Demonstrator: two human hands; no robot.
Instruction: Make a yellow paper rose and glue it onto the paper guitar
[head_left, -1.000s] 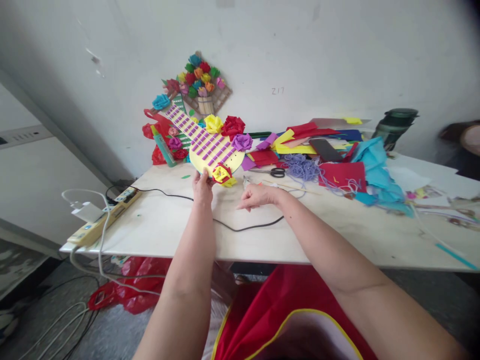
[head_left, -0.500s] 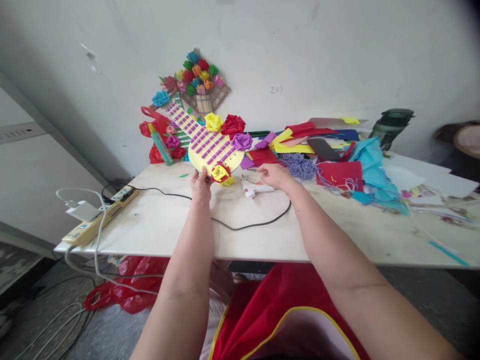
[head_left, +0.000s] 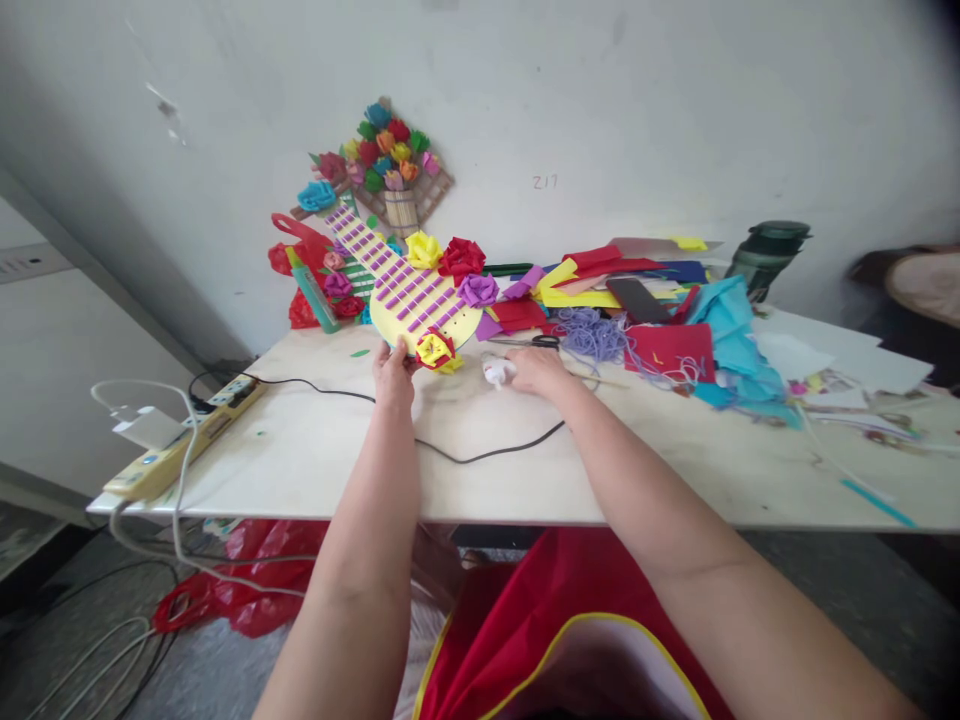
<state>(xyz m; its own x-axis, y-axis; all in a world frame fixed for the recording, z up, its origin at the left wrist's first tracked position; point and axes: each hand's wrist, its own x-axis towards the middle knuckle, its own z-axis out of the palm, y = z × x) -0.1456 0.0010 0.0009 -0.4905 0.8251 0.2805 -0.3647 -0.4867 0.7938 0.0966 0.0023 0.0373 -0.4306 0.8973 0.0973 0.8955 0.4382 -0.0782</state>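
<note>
Before you stands a pale grey wall, bearing small handwritten digits and a damaged patch at upper left. Your white-topped table runs alongside it; a pale, boxy unit stands left. Grey floor below; lighting soft, dim.

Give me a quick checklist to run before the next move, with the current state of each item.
1. Left hand holding the guitar-shaped craft by its lower edge: ok.
2. Right hand at the white glue gun: ok.
3. Grip on the glue gun firm: cannot tell, fingers partly hidden.
4. Black cord plugged into the power strip: ok.
5. Scissors well away from the right hand: not ok, just beyond it.
</note>
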